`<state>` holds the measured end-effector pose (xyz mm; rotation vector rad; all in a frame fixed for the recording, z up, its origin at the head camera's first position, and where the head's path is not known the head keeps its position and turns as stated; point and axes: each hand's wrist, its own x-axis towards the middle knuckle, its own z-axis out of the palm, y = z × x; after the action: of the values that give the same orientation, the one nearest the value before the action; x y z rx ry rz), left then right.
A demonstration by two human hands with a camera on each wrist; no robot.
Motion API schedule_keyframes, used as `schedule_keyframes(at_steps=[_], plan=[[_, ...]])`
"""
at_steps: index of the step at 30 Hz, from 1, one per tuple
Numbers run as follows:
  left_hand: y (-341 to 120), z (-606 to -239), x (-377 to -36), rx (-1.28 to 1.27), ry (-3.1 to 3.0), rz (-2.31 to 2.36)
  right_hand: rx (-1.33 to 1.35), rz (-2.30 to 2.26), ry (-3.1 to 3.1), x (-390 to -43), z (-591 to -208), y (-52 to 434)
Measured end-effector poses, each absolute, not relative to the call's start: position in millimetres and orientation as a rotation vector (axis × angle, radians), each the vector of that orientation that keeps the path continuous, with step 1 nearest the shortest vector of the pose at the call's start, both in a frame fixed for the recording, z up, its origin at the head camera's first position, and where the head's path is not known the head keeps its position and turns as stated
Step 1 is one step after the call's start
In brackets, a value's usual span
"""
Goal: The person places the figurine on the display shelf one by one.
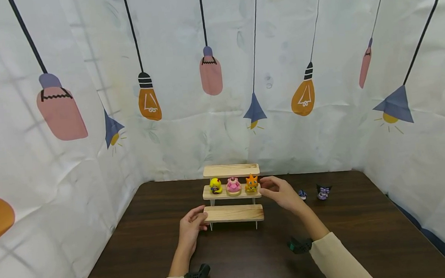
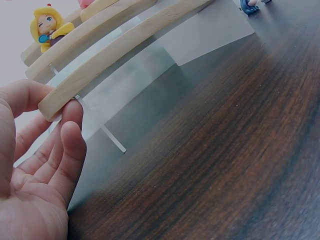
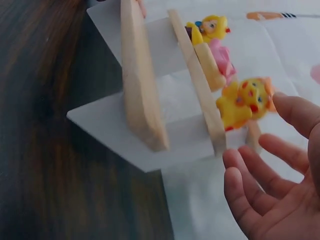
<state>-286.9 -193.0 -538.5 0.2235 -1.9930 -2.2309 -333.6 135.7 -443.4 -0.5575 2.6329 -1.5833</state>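
So there's this little three-step wooden shelf sitting toward the back middle of the dark wood counter, pale planks on clear or white side supports, each step higher as it goes back. Its long axis runs left-right across the head view, steps facing the person.

Going left to right: the left hand is at the left end of the bottom plank, roughly 9 o'clock of the shelf. In the left wrist view the thumb sits on top of the plank end and the fingers curl up under it, so the grip is pinching that plank end.

On the middle step there's a yellow figure, a pink figure and an orange spiky figure, all upright in a row.

The right hand is at 3 o'clock of the middle step, just beside the orange one. The right wrist view shows its fingers spread and relaxed, so an open grip holding nothing; can't tell if a fingertip brushes the plank.

Further right on the counter are a small blue figure and a dark purple figure.
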Motion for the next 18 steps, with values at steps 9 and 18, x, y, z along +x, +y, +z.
schedule_keyframes(at_steps=[9, 18], plan=[[-192.4, -539.1, -286.6, 0.215, -1.99, -2.233, -0.548, -1.641, 2.604, -316.5, -474.0, 180.1], [-193.6, -538.3, -287.2, 0.217, -1.981, -2.228, -0.354, -1.648, 2.632, -310.5, -501.3, 230.1]])
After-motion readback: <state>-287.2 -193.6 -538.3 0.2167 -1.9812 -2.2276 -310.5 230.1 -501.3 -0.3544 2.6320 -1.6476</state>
